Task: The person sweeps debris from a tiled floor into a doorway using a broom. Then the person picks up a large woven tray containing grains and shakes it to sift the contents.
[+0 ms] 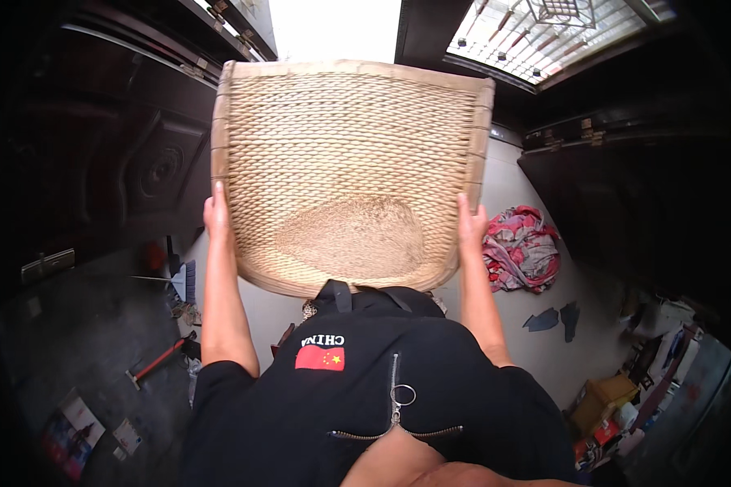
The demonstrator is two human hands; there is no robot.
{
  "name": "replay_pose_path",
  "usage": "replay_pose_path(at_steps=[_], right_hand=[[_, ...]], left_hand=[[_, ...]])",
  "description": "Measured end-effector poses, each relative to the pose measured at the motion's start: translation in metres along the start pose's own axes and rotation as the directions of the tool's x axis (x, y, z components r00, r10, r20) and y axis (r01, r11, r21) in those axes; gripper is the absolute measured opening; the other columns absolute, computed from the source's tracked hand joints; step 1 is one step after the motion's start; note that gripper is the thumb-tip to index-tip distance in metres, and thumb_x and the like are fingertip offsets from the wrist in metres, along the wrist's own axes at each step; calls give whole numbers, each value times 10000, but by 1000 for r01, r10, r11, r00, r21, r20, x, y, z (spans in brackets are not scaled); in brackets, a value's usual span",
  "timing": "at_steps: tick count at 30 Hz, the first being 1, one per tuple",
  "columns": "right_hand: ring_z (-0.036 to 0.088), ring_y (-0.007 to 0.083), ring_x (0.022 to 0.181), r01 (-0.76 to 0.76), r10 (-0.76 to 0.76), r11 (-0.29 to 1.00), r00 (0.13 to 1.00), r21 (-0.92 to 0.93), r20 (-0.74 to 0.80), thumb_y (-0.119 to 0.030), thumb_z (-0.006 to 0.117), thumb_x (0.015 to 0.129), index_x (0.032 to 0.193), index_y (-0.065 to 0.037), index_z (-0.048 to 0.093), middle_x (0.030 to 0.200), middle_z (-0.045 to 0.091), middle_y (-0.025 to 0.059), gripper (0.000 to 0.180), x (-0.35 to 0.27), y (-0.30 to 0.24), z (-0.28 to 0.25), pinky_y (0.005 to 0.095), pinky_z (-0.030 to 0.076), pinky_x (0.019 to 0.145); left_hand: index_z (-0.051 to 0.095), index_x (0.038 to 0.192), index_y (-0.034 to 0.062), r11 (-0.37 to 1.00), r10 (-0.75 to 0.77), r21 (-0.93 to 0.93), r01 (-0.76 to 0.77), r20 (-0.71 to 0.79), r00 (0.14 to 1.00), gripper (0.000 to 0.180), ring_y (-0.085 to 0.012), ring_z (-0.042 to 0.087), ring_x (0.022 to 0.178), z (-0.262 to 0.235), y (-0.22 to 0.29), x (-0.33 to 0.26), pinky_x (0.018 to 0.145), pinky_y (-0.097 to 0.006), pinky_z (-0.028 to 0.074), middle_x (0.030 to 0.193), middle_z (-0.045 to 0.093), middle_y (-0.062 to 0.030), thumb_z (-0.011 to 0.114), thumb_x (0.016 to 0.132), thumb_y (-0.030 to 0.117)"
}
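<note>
Overhead, a woven winnowing basket (349, 162) is held aloft, left hand (217, 213) at nine o'clock, right hand (470, 221) at three, fingers pressed on its rims; grain (351, 238) pools near six — level, even tosses likely serve best.

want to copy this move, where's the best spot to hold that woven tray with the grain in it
Take the woven tray by its two side rims, one hand coming in from each side, as the left hand and right hand do here. It is wide and shallow, and the grain pile sits toward the near curved end, so gripping low on the sides probably keeps it steadier.
</note>
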State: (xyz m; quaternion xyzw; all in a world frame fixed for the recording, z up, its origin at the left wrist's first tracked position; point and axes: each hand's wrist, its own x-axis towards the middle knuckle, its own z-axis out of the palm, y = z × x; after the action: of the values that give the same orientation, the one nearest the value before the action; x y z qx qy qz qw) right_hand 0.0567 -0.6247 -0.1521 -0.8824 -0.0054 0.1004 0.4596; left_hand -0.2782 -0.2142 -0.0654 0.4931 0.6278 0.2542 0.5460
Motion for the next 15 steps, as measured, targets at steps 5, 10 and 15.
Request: replay_pose_path(at_steps=[5,10,15], right_hand=[[627,333,823,-18,8,998,989,-68,-150,-520,677,775,934,36,637,912,663,218,580,103,2,-90,413,475,771],[639,287,826,-52,27,982,990,-181,-141,-479,695,777,940,0,647,917,677,176,508,92,-8,-83,389,480,764],[640,262,807,6,-6,999,1000,-48,1,-448,695,793,899,-13,658,857,679,160,450,75,-61,12,370,483,757]], left_hand=[[603,1018,-14,996,-66,-42,81,277,959,483,-169,600,906,106,-6,-53,798,-316,488,989,648,-97,546,923,457],[594,1040,-7,994,-95,-39,104,184,978,472,-154,601,843,96,-4,-57,757,-309,490,964,646,-91,562,917,447],[538,1136,-8,997,-40,-57,48,128,991,444,-181,609,905,53,0,16,797,-336,487,1050,628,-104,560,930,385]])
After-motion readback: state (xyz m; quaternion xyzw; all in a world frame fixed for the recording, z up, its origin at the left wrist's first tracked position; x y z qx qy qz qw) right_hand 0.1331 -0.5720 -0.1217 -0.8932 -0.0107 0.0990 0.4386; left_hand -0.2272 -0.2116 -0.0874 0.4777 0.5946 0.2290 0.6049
